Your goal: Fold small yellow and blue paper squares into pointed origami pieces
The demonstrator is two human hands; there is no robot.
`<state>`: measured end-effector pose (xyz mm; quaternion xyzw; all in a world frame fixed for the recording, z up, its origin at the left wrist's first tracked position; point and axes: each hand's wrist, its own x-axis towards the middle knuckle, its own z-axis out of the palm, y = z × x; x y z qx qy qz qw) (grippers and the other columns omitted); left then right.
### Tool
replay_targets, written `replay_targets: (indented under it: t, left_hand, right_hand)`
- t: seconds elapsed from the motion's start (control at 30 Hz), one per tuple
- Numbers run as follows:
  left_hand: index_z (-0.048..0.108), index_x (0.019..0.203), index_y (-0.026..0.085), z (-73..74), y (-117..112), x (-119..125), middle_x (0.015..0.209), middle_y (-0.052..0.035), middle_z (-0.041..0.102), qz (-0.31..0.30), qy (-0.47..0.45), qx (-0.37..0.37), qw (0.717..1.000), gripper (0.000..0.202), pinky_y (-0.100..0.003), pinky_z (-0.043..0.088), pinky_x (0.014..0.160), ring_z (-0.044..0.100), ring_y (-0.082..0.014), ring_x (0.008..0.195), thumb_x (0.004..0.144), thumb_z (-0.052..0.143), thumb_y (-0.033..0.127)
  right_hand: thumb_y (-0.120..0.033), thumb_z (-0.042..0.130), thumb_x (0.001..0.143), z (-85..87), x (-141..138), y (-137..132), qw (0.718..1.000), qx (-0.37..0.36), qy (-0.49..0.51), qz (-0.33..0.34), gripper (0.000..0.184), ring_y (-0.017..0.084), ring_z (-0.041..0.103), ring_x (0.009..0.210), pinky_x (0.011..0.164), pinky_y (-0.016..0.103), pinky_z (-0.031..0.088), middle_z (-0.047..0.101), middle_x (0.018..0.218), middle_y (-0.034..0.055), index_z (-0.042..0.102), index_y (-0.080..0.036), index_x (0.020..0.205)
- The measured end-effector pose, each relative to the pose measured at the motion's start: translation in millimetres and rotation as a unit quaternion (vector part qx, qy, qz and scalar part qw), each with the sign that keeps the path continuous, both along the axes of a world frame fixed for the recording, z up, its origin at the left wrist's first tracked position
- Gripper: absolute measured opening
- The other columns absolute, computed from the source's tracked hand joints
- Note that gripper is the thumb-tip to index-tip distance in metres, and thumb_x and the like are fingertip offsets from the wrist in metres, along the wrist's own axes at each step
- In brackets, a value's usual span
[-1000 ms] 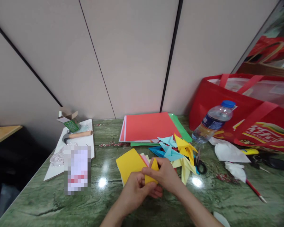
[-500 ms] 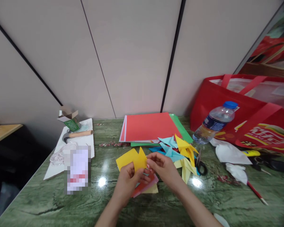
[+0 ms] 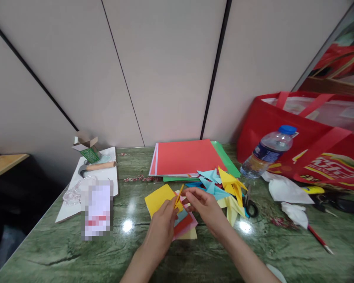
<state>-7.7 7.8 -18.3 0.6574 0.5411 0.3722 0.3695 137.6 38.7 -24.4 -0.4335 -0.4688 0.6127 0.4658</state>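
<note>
A folded piece of yellow paper (image 3: 179, 195) is turned almost edge-on between my hands, its narrow tip pointing up. My left hand (image 3: 163, 220) pinches it from the left, fingers closed. My right hand (image 3: 201, 201) has its fingers curled against the right side of the same piece, partly hiding its lower part. Beneath the hands lies a pile of coloured paper squares (image 3: 185, 227), in red, pink, blue and pale yellow. A flat yellow square (image 3: 159, 197) sticks out beyond my left hand.
Folded paper cranes (image 3: 231, 182) in yellow and blue lie right of my hands, beside black scissors (image 3: 251, 208). Behind are large red sheets (image 3: 188, 157). A water bottle (image 3: 267, 151) and red bag (image 3: 306, 137) stand right. A wooden-handled tool (image 3: 98, 166) and small box (image 3: 90, 151) are left.
The yellow folded paper has turned from showing its broad face to nearly edge-on. My left hand has rolled over it, and more of the paper pile shows below.
</note>
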Motion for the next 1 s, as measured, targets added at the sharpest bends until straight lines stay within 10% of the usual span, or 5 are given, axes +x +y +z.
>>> replay_targets:
  t: [0.27,0.57,1.0]
  left_hand:
    - [0.056,0.112,0.021,2.5,-1.8,1.8,0.1,-0.0078,0.058,-0.031,-0.02,-0.043,0.998,0.045,-0.029,0.046,0.072,0.054,-0.0219,0.085,0.069,0.064,0.027]
    - [0.055,0.063,0.016,-1.3,5.1,-1.7,0.056,0.0035,0.047,0.086,-0.187,-0.125,0.97,0.028,-0.019,0.038,0.049,0.044,-0.0108,0.052,0.074,0.055,0.042]
    - [0.06,0.09,0.015,4.2,6.3,-0.3,0.073,-0.0023,0.065,0.096,-0.267,-0.158,0.946,0.029,-0.025,0.046,0.059,0.059,-0.0161,0.064,0.07,0.061,0.036]
  right_hand:
    - [-0.029,0.063,0.07,-3.6,2.3,-0.5,0.994,0.061,-0.045,0.076,0.019,0.019,0.06,0.087,0.076,0.03,0.048,0.066,0.091,0.0054,0.065,-0.017,0.085]
    - [-0.014,0.064,0.063,-1.3,-2.6,-7.7,0.954,0.197,-0.223,0.027,0.036,0.022,0.057,0.089,0.074,0.032,0.048,0.061,0.098,0.0047,0.059,-0.021,0.097]
    - [-0.023,0.049,0.083,-5.4,-3.9,-7.5,0.939,0.242,-0.244,-0.004,0.018,0.02,0.063,0.083,0.07,0.03,0.05,0.067,0.095,0.0074,0.06,-0.021,0.097]
